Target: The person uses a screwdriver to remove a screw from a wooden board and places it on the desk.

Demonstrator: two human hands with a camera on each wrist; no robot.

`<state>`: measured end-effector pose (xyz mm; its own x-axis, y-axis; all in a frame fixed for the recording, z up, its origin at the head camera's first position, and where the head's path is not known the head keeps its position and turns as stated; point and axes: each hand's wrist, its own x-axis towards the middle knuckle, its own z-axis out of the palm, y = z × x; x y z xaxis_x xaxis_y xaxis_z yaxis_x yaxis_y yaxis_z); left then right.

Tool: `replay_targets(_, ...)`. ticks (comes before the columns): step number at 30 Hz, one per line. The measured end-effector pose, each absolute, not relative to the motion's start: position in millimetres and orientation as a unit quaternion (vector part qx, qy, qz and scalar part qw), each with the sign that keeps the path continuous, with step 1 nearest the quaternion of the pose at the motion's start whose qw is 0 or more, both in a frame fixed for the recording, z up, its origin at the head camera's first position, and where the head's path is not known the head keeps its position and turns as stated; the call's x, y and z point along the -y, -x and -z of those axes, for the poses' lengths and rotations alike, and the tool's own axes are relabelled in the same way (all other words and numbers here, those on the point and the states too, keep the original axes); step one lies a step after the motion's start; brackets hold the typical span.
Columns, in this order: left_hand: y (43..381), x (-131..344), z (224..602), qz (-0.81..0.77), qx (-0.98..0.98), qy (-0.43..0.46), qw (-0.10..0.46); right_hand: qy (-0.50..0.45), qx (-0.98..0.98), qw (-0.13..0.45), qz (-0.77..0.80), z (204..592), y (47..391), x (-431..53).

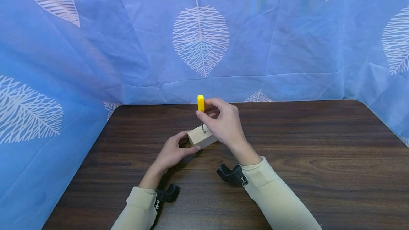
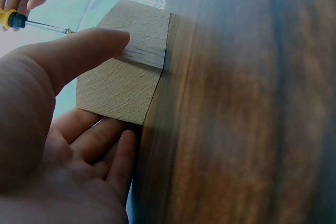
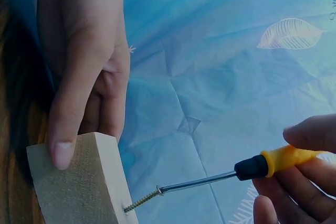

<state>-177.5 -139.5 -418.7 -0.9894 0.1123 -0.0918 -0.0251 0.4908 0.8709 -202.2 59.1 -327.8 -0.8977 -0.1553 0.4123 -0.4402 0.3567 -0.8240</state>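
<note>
A pale wooden block (image 1: 202, 137) lies on the dark table, its left end gripped by my left hand (image 1: 172, 152). The thumb presses the near side and the fingers are behind the block. A screw (image 3: 143, 200) stands partly sunk in the block's top, its threads still showing. My right hand (image 1: 225, 121) pinches the yellow handle of a screwdriver (image 1: 200, 103) between thumb and fingers. The screwdriver is upright over the block, and its shaft (image 3: 199, 183) meets the screw's head in the right wrist view. The block's right end is hidden behind my right hand in the head view.
The brown wood-grain table (image 1: 303, 134) spreads around both hands. A blue cloth (image 1: 143, 45) with white leaf prints hangs behind it and on the left. Black wrist devices (image 1: 167, 192) are strapped at both cream sleeves (image 1: 274, 191).
</note>
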Motion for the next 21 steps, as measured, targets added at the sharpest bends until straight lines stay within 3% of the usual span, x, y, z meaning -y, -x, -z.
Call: replay_targets(21,178.4,139.6,418.9,-0.514,-0.855,-0.024,0.068,-0.208,0.818,0.149,-0.514,330.3,202.0,-54.3)
